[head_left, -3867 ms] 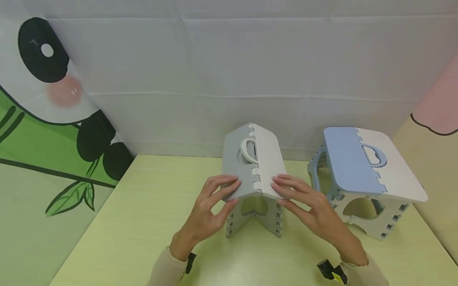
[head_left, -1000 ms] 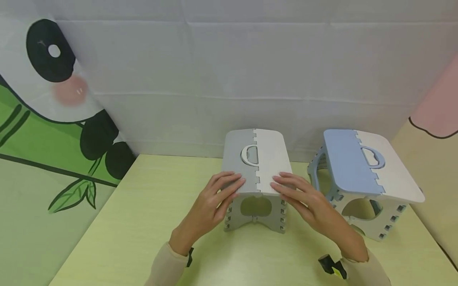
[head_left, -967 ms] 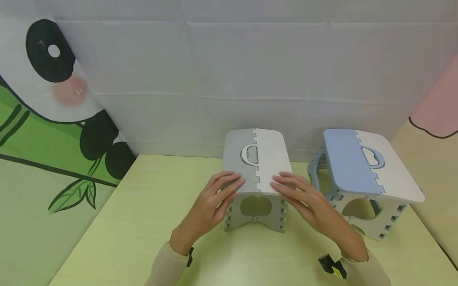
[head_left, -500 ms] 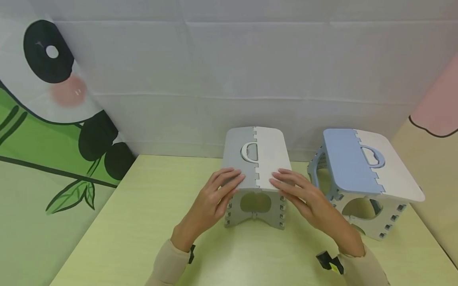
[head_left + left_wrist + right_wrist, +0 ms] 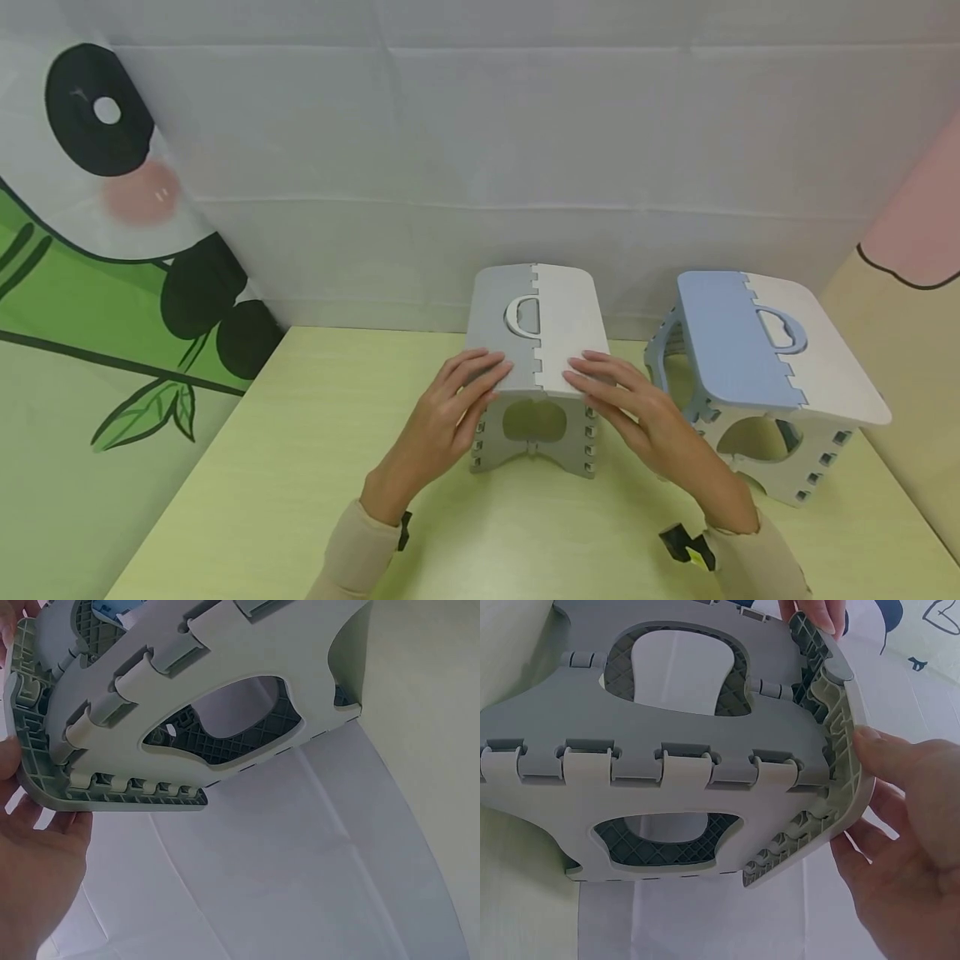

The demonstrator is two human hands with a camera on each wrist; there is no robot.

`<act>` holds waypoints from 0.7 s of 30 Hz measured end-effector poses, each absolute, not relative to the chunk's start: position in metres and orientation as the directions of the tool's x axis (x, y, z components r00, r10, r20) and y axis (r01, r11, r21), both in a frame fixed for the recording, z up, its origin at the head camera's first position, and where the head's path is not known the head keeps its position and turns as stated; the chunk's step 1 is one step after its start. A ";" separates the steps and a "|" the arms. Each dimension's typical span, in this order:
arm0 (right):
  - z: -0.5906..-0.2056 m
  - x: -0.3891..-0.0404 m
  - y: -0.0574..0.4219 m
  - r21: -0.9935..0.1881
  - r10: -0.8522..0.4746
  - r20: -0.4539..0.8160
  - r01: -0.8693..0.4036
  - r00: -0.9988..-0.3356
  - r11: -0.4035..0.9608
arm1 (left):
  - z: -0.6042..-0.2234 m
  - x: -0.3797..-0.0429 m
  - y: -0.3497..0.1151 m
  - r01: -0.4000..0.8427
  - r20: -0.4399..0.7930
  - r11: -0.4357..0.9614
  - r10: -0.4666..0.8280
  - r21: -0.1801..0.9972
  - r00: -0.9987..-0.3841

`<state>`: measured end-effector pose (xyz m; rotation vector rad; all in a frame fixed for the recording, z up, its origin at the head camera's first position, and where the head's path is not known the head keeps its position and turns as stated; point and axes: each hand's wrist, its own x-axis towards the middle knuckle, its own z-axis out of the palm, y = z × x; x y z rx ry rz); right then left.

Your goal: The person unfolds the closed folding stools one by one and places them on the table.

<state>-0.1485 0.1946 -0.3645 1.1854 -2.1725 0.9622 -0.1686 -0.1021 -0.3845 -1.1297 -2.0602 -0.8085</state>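
A grey and white folding stool (image 5: pixel 570 308) stands unfolded on the table, its ribbed top flat and its legs spread. The left hand (image 5: pixel 435 421) holds the near left corner of the top, fingers over the grey half and thumb at the front edge. On the white half, the right hand (image 5: pixel 656 425) grips the near right corner the same way; its thumb (image 5: pixel 877 750) lies against the rim in the right wrist view. Ribs under the seat and the hinged legs of the stool (image 5: pixel 247 780) show in the left wrist view.
Right of it stands a blue and white folding stool (image 5: pixel 735 342), also unfolded, close to the right hand. Behind the pale yellow table (image 5: pixel 315 500) hangs a white cloth (image 5: pixel 420 150). Cartoon-printed panels (image 5: pixel 112 292) flank both sides.
The grey stool's top was bent like a roof and its legs partly folded; now it is flat. In the last second both hands and the stool shift slightly away, towards the cloth.
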 end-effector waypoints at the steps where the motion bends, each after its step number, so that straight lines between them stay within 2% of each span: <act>1: -0.364 -0.149 0.194 -0.350 -0.515 0.691 -0.858 -0.507 0.375 | -0.384 -0.168 -0.102 0.873 0.771 0.440 0.475 0.208 -0.423; 12: -0.366 -0.149 0.192 -0.347 -0.498 0.698 -0.851 -0.514 0.393 | -0.385 -0.164 -0.103 0.870 0.779 0.439 0.455 0.225 -0.431; 21: -0.364 -0.145 0.194 -0.318 -0.434 0.767 -0.867 -0.473 0.383 | -0.383 -0.160 -0.101 0.860 0.821 0.458 0.386 0.224 -0.419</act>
